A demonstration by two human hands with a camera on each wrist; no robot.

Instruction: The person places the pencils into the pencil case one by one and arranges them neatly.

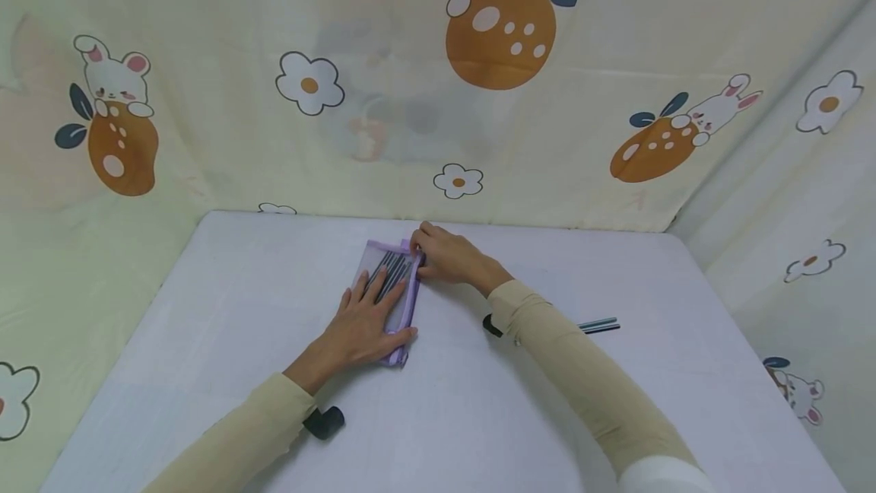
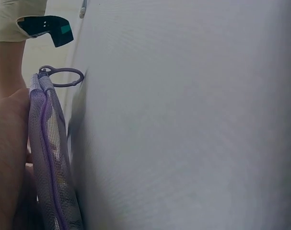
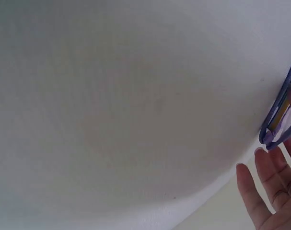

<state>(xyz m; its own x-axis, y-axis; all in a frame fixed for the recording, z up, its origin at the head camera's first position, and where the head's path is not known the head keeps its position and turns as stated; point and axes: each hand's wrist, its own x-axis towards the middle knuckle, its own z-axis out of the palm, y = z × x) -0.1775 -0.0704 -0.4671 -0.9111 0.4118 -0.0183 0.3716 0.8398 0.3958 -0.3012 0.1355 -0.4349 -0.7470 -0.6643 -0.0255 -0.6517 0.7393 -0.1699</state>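
A purple mesh zipper pouch (image 1: 411, 303) lies on the white table with several dark pencils (image 1: 391, 268) showing through its mesh. My left hand (image 1: 363, 326) rests on it with fingers spread, pressing it down. At the far right corner of the pouch my right hand (image 1: 448, 253) pinches the zipper edge. In the right wrist view the right hand (image 3: 274, 187) has its thumb at the pouch's gaping rim (image 3: 267, 136), other fingers loosely extended; something yellow (image 3: 279, 115) shows inside. A ring-shaped loop (image 2: 66, 76) hangs at the pouch's near end in the left wrist view.
A few slim pencils (image 1: 601, 325), teal and dark, lie on the table (image 1: 438, 432) to the right, partly behind the right sleeve (image 1: 582, 371). A patterned curtain (image 1: 383, 151) hangs behind the table's far edge and along its sides.
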